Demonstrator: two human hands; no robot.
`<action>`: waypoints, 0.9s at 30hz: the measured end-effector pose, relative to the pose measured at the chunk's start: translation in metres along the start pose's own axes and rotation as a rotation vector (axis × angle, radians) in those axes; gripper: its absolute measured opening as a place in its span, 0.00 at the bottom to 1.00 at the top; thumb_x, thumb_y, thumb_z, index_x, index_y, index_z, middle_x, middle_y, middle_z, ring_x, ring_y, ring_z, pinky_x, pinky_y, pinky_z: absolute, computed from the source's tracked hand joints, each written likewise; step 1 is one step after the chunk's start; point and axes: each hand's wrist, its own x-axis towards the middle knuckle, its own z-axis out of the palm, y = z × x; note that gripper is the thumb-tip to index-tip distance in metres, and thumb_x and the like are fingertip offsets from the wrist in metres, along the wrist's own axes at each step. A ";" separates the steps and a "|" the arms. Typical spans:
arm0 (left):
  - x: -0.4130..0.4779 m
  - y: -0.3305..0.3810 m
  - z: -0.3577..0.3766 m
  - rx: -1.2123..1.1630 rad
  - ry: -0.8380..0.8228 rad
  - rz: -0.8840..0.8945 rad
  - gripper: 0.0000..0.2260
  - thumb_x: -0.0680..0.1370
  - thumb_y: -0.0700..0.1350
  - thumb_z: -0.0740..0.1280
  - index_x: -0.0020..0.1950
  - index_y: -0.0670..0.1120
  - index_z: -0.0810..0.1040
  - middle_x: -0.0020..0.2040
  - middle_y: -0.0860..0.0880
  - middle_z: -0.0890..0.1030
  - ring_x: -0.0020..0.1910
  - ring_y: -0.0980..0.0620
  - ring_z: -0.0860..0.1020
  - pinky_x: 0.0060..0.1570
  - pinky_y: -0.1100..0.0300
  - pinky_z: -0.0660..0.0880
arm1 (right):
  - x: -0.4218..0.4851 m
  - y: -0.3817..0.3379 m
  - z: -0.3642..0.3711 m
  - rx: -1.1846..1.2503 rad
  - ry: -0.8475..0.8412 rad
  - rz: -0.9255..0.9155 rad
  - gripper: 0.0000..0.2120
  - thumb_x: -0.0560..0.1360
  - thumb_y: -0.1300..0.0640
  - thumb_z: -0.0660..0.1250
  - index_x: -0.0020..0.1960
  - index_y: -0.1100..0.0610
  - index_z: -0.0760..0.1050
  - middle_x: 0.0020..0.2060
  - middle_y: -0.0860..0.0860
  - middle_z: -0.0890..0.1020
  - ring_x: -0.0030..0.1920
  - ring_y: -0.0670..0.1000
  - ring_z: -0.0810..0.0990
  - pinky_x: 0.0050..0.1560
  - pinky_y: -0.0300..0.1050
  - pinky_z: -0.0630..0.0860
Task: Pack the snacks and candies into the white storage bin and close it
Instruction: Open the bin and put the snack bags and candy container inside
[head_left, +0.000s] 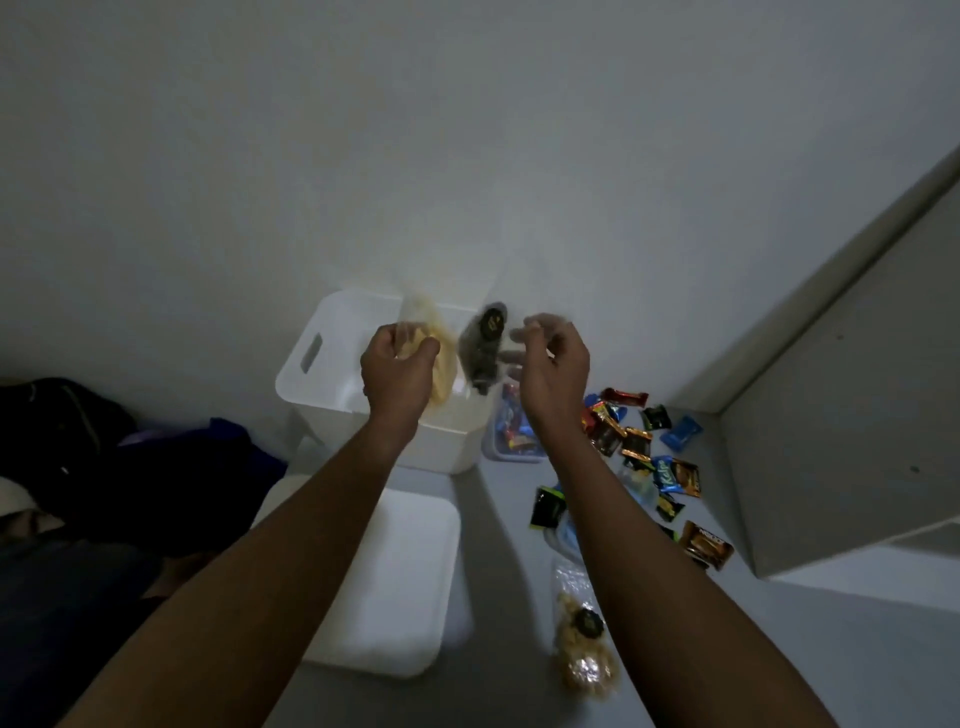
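The white storage bin (322, 374) stands open against the wall. Its white lid (395, 582) lies flat in front of it. My left hand (397, 371) grips a clear bag of pale yellow snacks (441, 364) over the bin's opening. My right hand (553, 364) pinches the clear top of a bag of dark snacks (480, 348) with a round black label, which hangs blurred over the bin's right edge. Several loose wrapped candies (631, 441) lie scattered to the right. Near me lies a clear bag of golden snacks (584, 649).
A small clear tub of wrapped candies (511, 431) sits right of the bin, partly behind my right forearm. A grey cabinet (841, 441) stands at the right. Dark clothing and bags (104, 457) are piled on the left.
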 end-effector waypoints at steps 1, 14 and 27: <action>0.014 0.000 -0.001 0.014 -0.035 0.001 0.10 0.73 0.42 0.72 0.54 0.45 0.80 0.48 0.50 0.82 0.45 0.53 0.80 0.41 0.63 0.75 | 0.006 0.002 0.013 -0.024 0.009 0.034 0.06 0.77 0.50 0.63 0.43 0.44 0.76 0.43 0.51 0.84 0.45 0.57 0.84 0.46 0.62 0.81; 0.130 -0.105 0.030 0.480 -0.554 -0.092 0.16 0.69 0.41 0.75 0.52 0.47 0.73 0.54 0.46 0.77 0.48 0.48 0.78 0.37 0.61 0.73 | 0.041 0.105 0.115 -0.145 0.075 0.529 0.09 0.73 0.58 0.58 0.43 0.60 0.75 0.34 0.56 0.77 0.37 0.56 0.76 0.35 0.48 0.72; 0.160 -0.157 0.053 0.706 -0.902 0.057 0.35 0.59 0.42 0.81 0.60 0.49 0.68 0.61 0.45 0.69 0.55 0.46 0.76 0.55 0.51 0.79 | 0.058 0.118 0.123 -0.243 0.017 0.614 0.15 0.82 0.59 0.53 0.45 0.60 0.77 0.42 0.57 0.81 0.44 0.55 0.80 0.44 0.49 0.77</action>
